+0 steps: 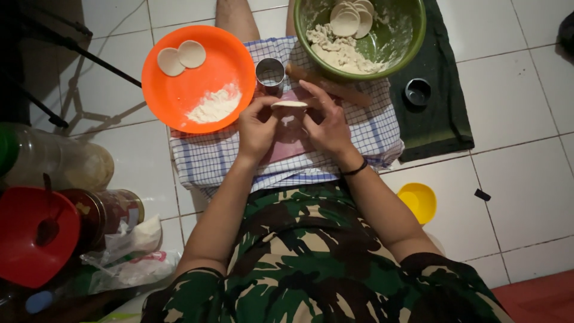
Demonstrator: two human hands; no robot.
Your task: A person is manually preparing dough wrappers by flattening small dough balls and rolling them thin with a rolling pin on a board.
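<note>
A small dough disc (289,104) is held flat betw. both hands, just above a pinkish board (291,139) laid on a blue-checked cloth (209,158) over the lap. The disc's left edge is pinched by the left hand (257,127), thumb and fingers closed narrowly on it; the right edge is gripped by the right hand (326,124), fingers curled around it, a dark band worn at the wrist. Just beyond the hands, a round metal cutter (270,73) is stood upright on the cloth, open top up, nothing seen inside. Beside it, a wooden rolling pin (335,88) is laid at a slant, partly under the green bowl (418,27). In that bowl, a lump of rough dough scraps is kept at the bottom, w/ several cut discs stacked toward the far side. To the left, an orange plate (179,90) is set on the cloth edge; 2 cut discs are placed touching each other near its far rim, and a heap of white flour near its closer rim. A small dark cup (417,91) is placed on a dark green cloth (442,119) to the right; contents cannot be told. A yellow bowl (419,201) is seen on the tiled floor by the right forearm, apparently w/ nothing in it. At far left, a red lid-like dish (33,239) w/ a spoon, jars and plastic bags are grouped.
</note>
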